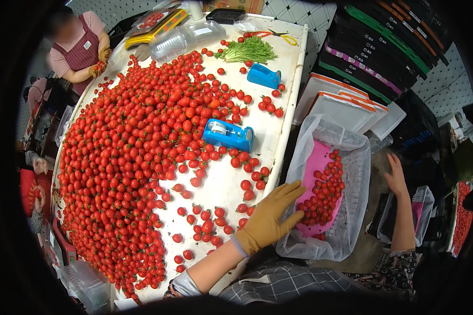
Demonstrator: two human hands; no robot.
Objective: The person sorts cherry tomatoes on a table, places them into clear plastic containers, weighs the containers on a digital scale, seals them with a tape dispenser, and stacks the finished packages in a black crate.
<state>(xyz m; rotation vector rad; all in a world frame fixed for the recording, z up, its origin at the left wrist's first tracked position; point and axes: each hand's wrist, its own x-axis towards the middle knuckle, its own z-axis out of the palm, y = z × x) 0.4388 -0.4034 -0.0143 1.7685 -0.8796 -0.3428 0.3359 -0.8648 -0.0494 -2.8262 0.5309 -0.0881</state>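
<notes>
My left hand (274, 216), in a tan glove, reaches over the near left rim of a crate lined with translucent plastic (356, 197). Its fingers are apart and I see nothing held in it. Inside the crate, a heap of cherry tomatoes (325, 193) rests partly on a pink sheet (313, 165). My right hand (396, 175) is bare, with spread fingers, to the right of the crate, and appears to hold nothing. On the white table (216, 185) to my left lies a large pile of cherry tomatoes (134, 145), with loose ones scattered towards the crate.
Two blue tape dispensers (228, 136) (264, 76) stand on the table. Beyond are green stems (248, 51), scissors (278, 34), clear plastic boxes (187, 39) and a yellow scale (155, 29). Stacked crates (370, 51) rise at the right. A gloved person (82, 51) stands across the table.
</notes>
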